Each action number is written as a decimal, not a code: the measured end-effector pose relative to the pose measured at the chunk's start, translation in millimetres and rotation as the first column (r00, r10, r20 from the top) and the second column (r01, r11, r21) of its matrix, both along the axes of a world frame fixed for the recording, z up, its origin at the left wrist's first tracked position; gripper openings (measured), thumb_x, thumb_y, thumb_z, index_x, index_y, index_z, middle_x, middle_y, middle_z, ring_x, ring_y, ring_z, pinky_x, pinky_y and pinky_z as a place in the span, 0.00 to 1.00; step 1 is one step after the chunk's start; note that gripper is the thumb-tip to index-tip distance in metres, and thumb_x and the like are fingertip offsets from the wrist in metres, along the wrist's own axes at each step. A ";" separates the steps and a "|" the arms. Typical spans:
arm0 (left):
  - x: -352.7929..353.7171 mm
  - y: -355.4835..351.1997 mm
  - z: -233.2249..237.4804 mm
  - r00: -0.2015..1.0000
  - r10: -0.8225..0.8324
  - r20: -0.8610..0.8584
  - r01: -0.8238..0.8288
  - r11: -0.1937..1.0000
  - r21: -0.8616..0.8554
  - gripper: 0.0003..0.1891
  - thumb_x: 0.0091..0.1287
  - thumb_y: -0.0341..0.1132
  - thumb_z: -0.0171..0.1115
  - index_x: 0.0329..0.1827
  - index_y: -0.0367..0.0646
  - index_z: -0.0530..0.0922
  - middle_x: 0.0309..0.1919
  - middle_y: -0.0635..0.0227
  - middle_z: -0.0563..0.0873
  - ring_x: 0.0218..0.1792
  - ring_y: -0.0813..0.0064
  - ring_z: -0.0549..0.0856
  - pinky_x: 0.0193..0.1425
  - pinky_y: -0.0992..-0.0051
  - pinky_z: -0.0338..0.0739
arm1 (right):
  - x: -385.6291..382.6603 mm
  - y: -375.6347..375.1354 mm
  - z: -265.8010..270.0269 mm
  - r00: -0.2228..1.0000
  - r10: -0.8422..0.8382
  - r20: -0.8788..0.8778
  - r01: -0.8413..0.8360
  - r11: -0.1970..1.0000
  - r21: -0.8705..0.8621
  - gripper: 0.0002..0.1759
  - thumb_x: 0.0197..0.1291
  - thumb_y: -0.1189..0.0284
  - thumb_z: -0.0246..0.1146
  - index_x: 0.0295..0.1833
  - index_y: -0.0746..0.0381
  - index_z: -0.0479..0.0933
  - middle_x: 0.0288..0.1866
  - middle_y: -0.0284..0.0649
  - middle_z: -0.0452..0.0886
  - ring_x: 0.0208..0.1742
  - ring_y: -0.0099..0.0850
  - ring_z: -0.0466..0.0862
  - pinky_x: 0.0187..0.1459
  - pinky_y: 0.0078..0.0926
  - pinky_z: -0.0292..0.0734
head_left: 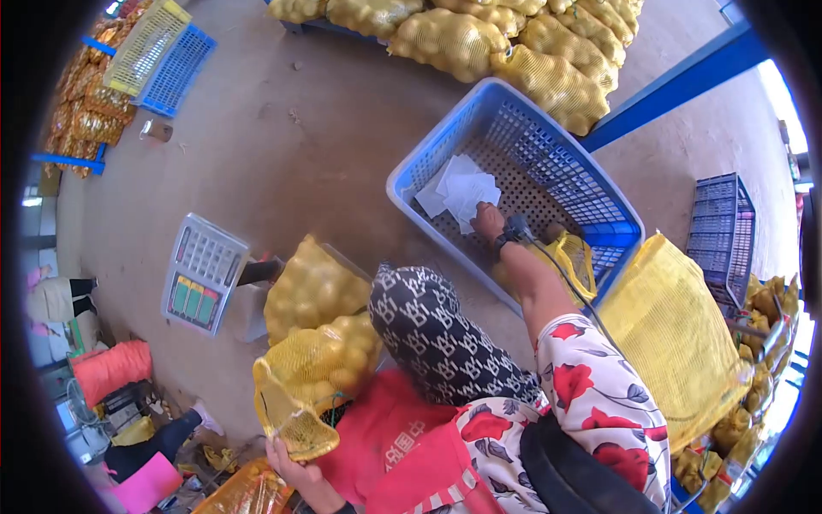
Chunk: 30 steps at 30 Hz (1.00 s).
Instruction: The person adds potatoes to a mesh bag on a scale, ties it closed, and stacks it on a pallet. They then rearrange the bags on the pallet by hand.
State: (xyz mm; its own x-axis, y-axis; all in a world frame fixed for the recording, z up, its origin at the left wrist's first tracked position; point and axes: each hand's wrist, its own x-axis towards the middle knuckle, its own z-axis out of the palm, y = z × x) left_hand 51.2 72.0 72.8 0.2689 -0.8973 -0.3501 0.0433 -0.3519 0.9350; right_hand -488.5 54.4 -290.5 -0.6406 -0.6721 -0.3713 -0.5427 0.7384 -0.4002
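Note:
My left hand (293, 469) is closed on the gathered mouth of a yellow mesh bag (312, 355) at the lower left. Round potato-like produce fills this bag, and another filled bag (312, 278) stands just beyond it. My right hand (489, 221) reaches down into a blue plastic crate (419, 158), its fingers closed at the edge of a loose pile of white paper slips (462, 188). Some yellow netting (569, 257) lies at the near end of the crate, partly behind my forearm.
A scale with a keypad display (204, 274) stands left of the bags. Filled mesh sacks (449, 43) are stacked at the top. A blue post (676, 86) slants in from the right, near a dark blue crate (719, 223). Other people's legs (154, 445) show at left.

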 end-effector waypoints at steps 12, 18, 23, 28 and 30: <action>12.4 1.6 1.6 0.824 -0.174 0.539 0.250 0.966 -0.070 0.26 0.66 0.50 0.49 0.56 0.36 0.70 0.47 0.48 0.78 0.45 0.54 0.80 0.45 0.62 0.78 | 38.0 0.2 -36.3 0.941 0.305 -0.146 -0.301 0.952 0.054 0.16 0.50 0.74 0.55 0.45 0.70 0.73 0.55 0.60 0.70 0.51 0.50 0.76 0.47 0.45 0.77; -13.5 -2.4 10.2 0.988 0.105 0.111 -0.111 0.992 0.053 0.13 0.67 0.34 0.55 0.50 0.37 0.73 0.44 0.61 0.80 0.44 0.70 0.81 0.44 0.74 0.80 | 48.1 7.2 -53.8 0.665 0.491 -0.563 -0.575 0.818 0.033 0.12 0.53 0.72 0.54 0.38 0.69 0.76 0.43 0.53 0.78 0.41 0.46 0.80 0.34 0.40 0.77; 11.5 2.8 4.8 0.988 0.077 0.132 -0.086 0.994 0.063 0.15 0.67 0.35 0.55 0.52 0.35 0.72 0.44 0.60 0.80 0.45 0.70 0.81 0.45 0.72 0.80 | 46.5 0.6 -31.6 0.742 0.638 -0.204 -0.636 0.767 0.084 0.09 0.50 0.75 0.55 0.35 0.66 0.77 0.36 0.53 0.79 0.38 0.46 0.81 0.34 0.41 0.78; -7.3 -1.3 8.2 0.991 0.118 0.070 -0.118 0.993 0.009 0.16 0.68 0.34 0.54 0.54 0.34 0.71 0.45 0.58 0.80 0.44 0.69 0.82 0.45 0.71 0.80 | 31.7 -1.4 -31.0 0.937 0.335 -0.096 -0.344 0.932 -0.114 0.07 0.55 0.73 0.57 0.36 0.64 0.78 0.36 0.49 0.81 0.38 0.37 0.82 0.32 0.35 0.78; 7.6 -1.7 0.2 0.993 0.100 0.056 -0.101 0.995 0.012 0.16 0.68 0.35 0.53 0.54 0.33 0.71 0.46 0.57 0.80 0.44 0.68 0.83 0.47 0.69 0.81 | 19.2 -21.5 16.7 0.519 -0.443 0.731 0.757 0.635 -0.153 0.09 0.58 0.70 0.61 0.39 0.64 0.78 0.34 0.40 0.80 0.36 0.31 0.81 0.37 0.32 0.78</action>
State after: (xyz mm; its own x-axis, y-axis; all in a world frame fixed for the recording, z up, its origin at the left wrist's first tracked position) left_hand 58.8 70.3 72.9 0.3767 -0.8595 -0.3455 0.0278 -0.3623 0.9316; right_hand -469.3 32.9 -273.7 -0.6945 -0.3780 -0.6122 0.4361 0.4556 -0.7760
